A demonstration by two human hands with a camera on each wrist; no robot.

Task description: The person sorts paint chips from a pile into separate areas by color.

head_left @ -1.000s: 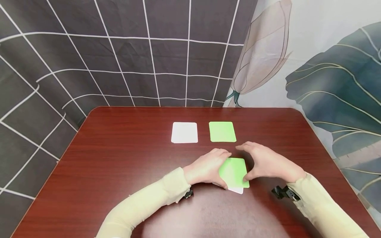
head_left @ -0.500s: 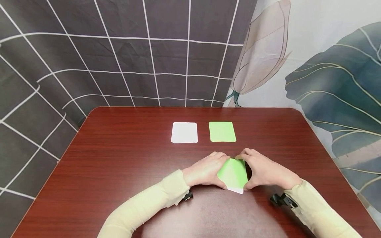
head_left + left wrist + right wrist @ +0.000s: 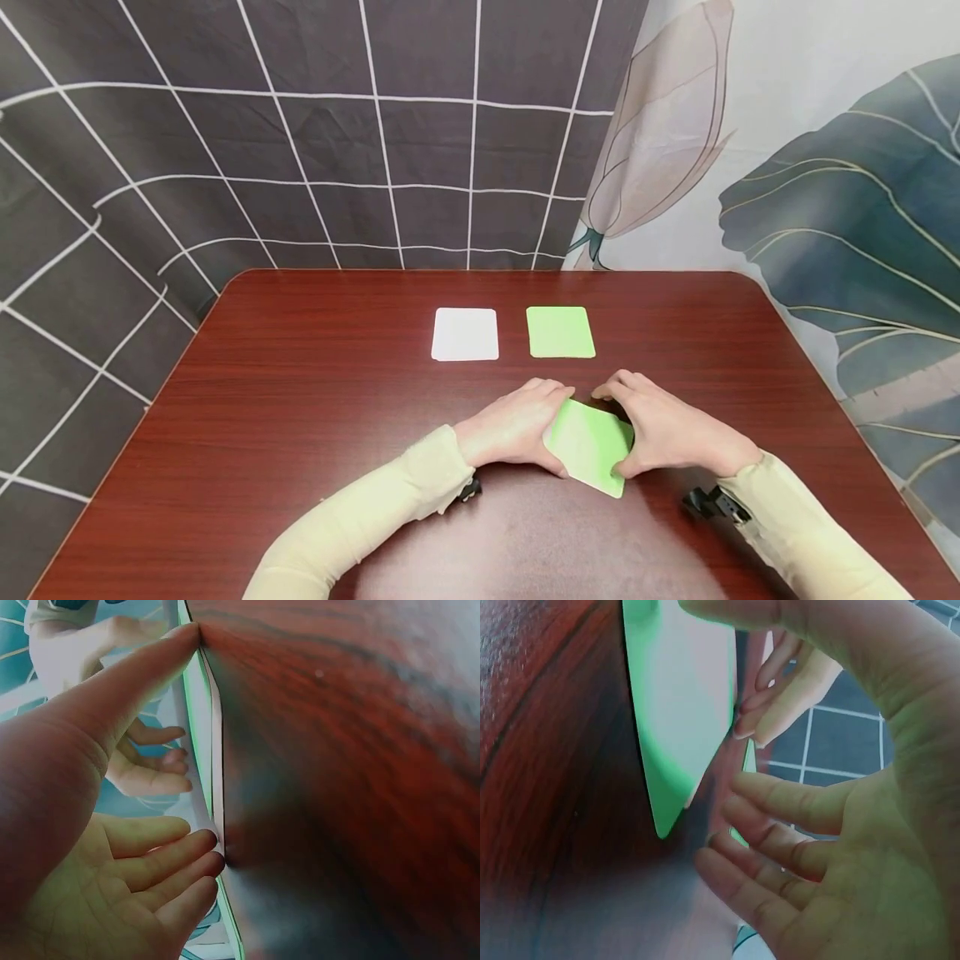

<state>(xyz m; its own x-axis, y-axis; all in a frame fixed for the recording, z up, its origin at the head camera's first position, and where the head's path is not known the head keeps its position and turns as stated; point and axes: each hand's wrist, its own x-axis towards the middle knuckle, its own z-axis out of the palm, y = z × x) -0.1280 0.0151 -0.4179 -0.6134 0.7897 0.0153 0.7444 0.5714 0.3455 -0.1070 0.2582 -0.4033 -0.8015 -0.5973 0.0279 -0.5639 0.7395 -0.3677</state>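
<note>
A green square card (image 3: 592, 446) lies turned askew between my two hands, close over the tabletop. In the left wrist view, a pale layer (image 3: 217, 724) shows under its green edge. My left hand (image 3: 513, 425) spans the cards' left side, thumb at the near edge and fingers at the far edge. My right hand (image 3: 671, 425) is curved at the right side. Its thumb touches the green card's near right part, while its fingers (image 3: 761, 870) stand apart from the card in the right wrist view.
Farther back on the dark red table (image 3: 315, 383) lie a white square card (image 3: 465, 334) on the left and a green square card (image 3: 561, 332) on the right. A grey gridded cloth (image 3: 337, 142) and a floral cloth (image 3: 825, 192) hang behind the table.
The top green card was first shifted toward the left hand, then turned, its near right corner swinging toward the person and covering the white corner. The right hand's fingers closed in, then came off its far edge.
</note>
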